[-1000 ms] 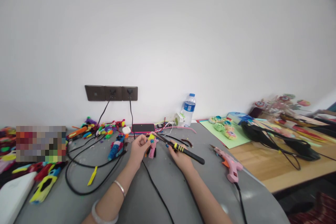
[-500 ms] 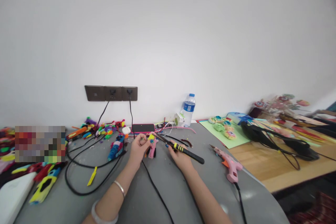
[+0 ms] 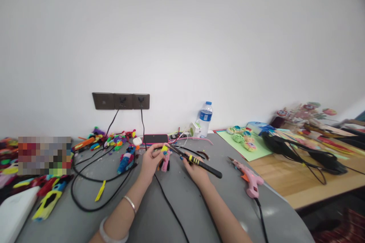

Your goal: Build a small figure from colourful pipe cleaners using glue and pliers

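My left hand (image 3: 150, 158) pinches a small fuzzy pipe-cleaner figure (image 3: 165, 161), yellow at the top and pink below, just above the grey table. Dark and orange bits show beside its pink part. My right hand (image 3: 195, 171) is closed around a long tool (image 3: 203, 166) with a black handle banded in yellow. Its slim metal end points left and reaches the top of the figure; whether they touch I cannot tell. The exact kind of tool is unclear, and the fingers partly cover its grip.
A pink glue gun (image 3: 251, 180) lies right of my right arm. Black cables (image 3: 82, 209) loop across the left. A water bottle (image 3: 205, 119) stands by the wall near a phone (image 3: 156, 139). Colourful pipe-cleaner pieces (image 3: 118, 140) lie back left; yarn-like flowers (image 3: 242, 138) rest on green paper.
The fingers of my left hand have shifted slightly around the figure, flattening from a rounder pinch. The tool and my right hand stay nearly in place.
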Available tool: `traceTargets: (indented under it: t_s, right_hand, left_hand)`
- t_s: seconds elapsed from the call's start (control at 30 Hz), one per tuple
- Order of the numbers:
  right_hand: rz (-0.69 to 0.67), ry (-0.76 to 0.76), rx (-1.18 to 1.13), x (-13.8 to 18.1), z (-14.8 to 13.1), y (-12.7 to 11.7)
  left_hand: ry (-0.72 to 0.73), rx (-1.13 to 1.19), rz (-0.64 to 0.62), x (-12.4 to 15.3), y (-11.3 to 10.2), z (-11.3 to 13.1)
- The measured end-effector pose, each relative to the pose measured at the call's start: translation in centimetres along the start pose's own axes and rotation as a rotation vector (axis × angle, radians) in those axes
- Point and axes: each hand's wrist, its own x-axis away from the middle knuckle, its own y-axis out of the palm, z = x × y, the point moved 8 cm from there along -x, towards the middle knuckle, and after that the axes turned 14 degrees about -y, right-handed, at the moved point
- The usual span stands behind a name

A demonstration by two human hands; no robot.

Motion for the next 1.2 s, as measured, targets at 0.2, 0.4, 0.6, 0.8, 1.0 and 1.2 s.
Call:
traceTargets:
  t_s: [0.2, 0.4, 0.6, 0.8, 1.0, 1.2]
  right_hand:
    - [-0.031, 0.001, -0.057, -0.11, -0.08, 0.2]
    - [0.019, -0.007, -0.004, 0.06, -0.01, -0.04]
    - [-0.007, 0.004, -0.027, 0.07, -0.03, 0.09]
    - [-0.001, -0.005, -0.022, -0.04, -0.18, -0.11]
    - [0.015, -0.001, -0.051, -0.1, -0.21, -0.32]
    - [-0.021, 0.01, -0.088, -0.18, -0.2, -0.17]
  left_hand:
    - [-0.015, 0.018, 0.014, 0.02, -0.08, 0.03]
    - [0.003, 0.014, 0.016, -0.04, -0.15, 0.09]
    - [0.012, 0.017, 0.011, 0.04, -0.05, 0.25]
    - [0.014, 0.007, -0.014, 0.08, 0.07, 0.12]
    - [0.008, 0.016, -0.013, 0.06, 0.08, 0.23]
    - [-0.007, 0.019, 0.009, 0.2, 0.12, 0.3]
